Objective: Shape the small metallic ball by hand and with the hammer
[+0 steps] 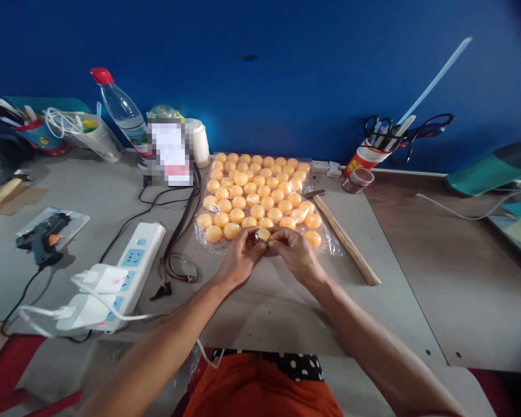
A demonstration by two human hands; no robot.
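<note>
Head view: a small round piece, pale yellow with a dark, shiny rim (263,234), sits between two bare hands at the near edge of a flat spread of glossy pale-orange balls (252,198) in clear, crinkled plastic film (330,246).

Risks, as judged: the piece is small and held by fingertips only; a loosened pinch could drop it, and, being round, it might roll across the grey tabletop (260,313) or in among the balls. The loose film lies close to the fingers; a careless sweep might catch it and shift the balls. A thin white cable (132,317) runs from the white power strip with blue sockets (144,249) to the left forearm, so a sharp pull of that arm could snag it. Hammer with a pale wooden handle (347,240) lies right of the balls; a wide swing of the right hand could knock it.

Left hand (243,250): fingers curled inward, thumb and fingertips closed on the piece's left side. Right hand (294,248): thumb and forefinger together, pinching its right edge; other fingers bent in. Exact contact beneath the fingertips too small to tell.
</note>
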